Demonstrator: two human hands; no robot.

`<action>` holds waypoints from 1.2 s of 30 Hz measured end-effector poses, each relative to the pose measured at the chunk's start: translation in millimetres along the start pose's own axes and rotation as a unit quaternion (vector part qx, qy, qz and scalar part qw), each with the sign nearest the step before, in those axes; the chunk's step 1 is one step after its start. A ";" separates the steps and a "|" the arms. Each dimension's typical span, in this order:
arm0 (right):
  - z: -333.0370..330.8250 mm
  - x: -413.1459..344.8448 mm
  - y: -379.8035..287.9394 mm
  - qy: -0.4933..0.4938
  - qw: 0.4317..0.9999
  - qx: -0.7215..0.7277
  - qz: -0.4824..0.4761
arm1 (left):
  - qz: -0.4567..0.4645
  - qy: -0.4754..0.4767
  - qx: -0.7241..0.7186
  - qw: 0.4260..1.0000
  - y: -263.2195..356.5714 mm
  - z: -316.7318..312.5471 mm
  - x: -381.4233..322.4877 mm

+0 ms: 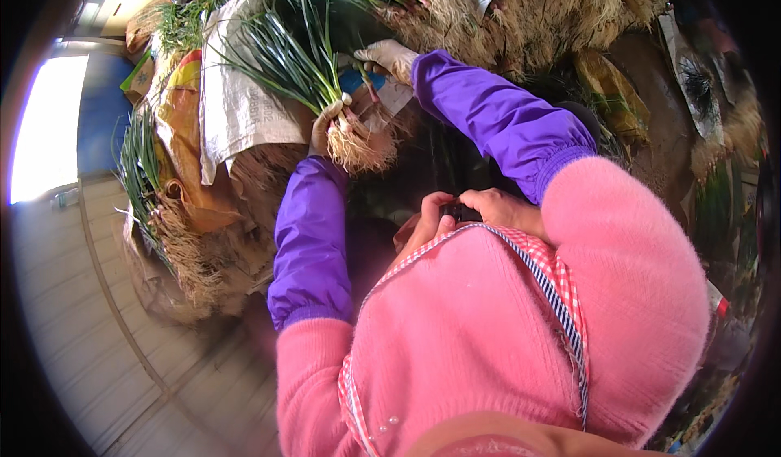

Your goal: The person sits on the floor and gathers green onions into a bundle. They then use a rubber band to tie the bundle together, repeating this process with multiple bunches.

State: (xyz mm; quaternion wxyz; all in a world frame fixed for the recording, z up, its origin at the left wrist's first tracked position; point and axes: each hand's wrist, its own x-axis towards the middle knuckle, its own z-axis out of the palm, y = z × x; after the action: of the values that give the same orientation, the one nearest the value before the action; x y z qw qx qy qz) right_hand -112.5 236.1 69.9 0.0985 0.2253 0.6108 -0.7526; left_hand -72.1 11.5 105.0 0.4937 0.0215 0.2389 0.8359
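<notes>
My left hand (324, 129), in a pale glove, grips a bunch of green onion-like plants (323, 88) near the bulbs. Its long leaves fan to the upper left, and its pale, bushy roots (360, 146) hang on the right. Just beyond it, my right hand (390, 59), also gloved, pinches a single stalk with a pinkish base (373, 93). Both forearms wear purple sleeve covers. A sheet bearing print (396, 100) and a blue patch lie beneath the stalk. Lower down, another person's hands (473, 210) meet at a small dark object by the gingham apron (421, 259).
A heap of rooted plants (537, 18) spreads along the top right. Left of my hands, a white woven sack (244, 109) bearing print drapes over the pile, beside an orange sack (183, 121). Another bunch (177, 225) lies at the pile's left edge, above a tiled floor (73, 310).
</notes>
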 end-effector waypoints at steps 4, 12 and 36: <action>-3.2 6.0 22.2 -0.011 1.000 -0.006 0.023 | 0.003 0.129 0.042 0.991 -11.3 -12.4 11.6; 18.1 0.3 36.4 0.129 0.985 0.110 -0.016 | 0.015 0.182 0.118 0.976 -22.0 -17.7 38.6; 2.0 42.2 30.9 0.094 0.976 -0.198 0.008 | 0.069 0.095 -0.060 0.991 -42.6 23.3 22.6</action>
State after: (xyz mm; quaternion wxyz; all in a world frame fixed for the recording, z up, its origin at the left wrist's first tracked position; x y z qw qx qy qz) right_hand -136.9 232.3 23.8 0.0893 0.2759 0.7527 -0.5910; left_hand -42.6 56.2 103.2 0.4101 -0.0715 0.2320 0.8791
